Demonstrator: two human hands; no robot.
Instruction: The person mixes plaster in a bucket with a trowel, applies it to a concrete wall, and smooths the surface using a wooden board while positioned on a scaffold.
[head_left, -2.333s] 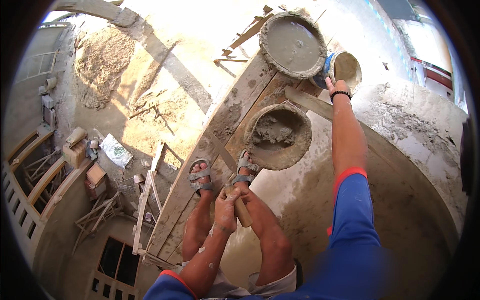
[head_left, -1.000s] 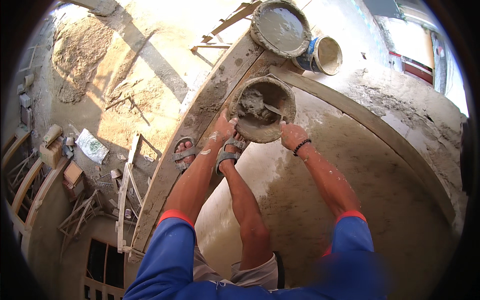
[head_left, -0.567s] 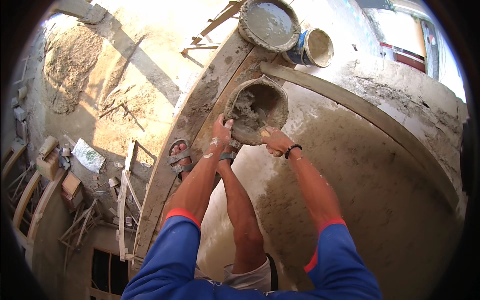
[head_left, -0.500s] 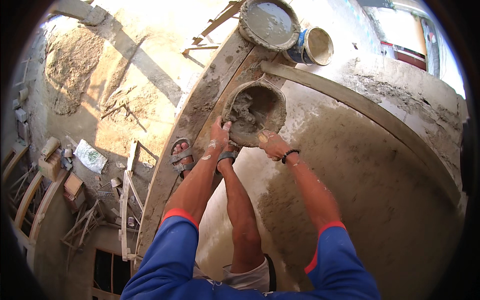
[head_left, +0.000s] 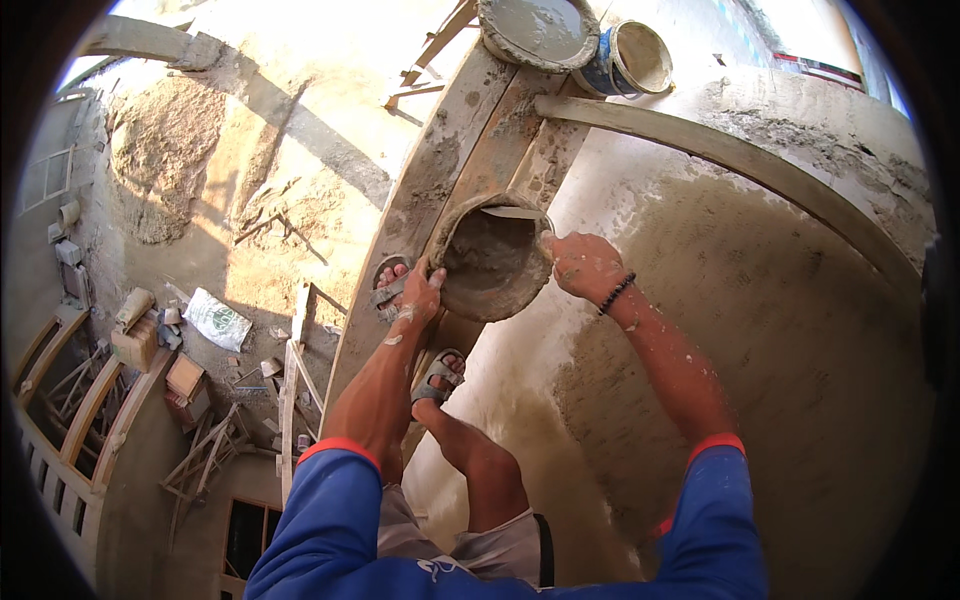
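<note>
At the far left of my feed I see a curved timber frame [head_left: 90, 405], and beside it a brown box [head_left: 135, 343] among loose rubble. Above these, partly sunlit, lies a sand heap [head_left: 168, 150]; below and right of it is a white sack [head_left: 217, 320] with green print. A rough timber trestle [head_left: 289, 410] stands near the edge of the mud-spattered planks [head_left: 440, 165], which run diagonally up my view. On them I have the wearer's left foot in a grey strap sandal [head_left: 388, 293], with the left hand [head_left: 422, 290] just beside it. That hand grips the left rim of the mortar pan [head_left: 495, 268], thumb and forefinger pinching the edge; I cannot tell how the other fingers lie. The pan sits in the middle of my view, mouth toward me, its inside coated with wet grey mortar. A trowel [head_left: 512, 212] has its pale blade across the pan's far side. Above is a round basin [head_left: 538, 35] of grey slurry. The right hand [head_left: 588, 266] is at the pan's right rim, fingers curled together around the trowel handle, with a dark beaded bracelet [head_left: 617, 292] at the wrist. A blue bucket [head_left: 640, 58] leans beside the basin. Farthest right, I see a curved timber strip [head_left: 740, 157] bordering a damp plastered surface [head_left: 800, 380].
</note>
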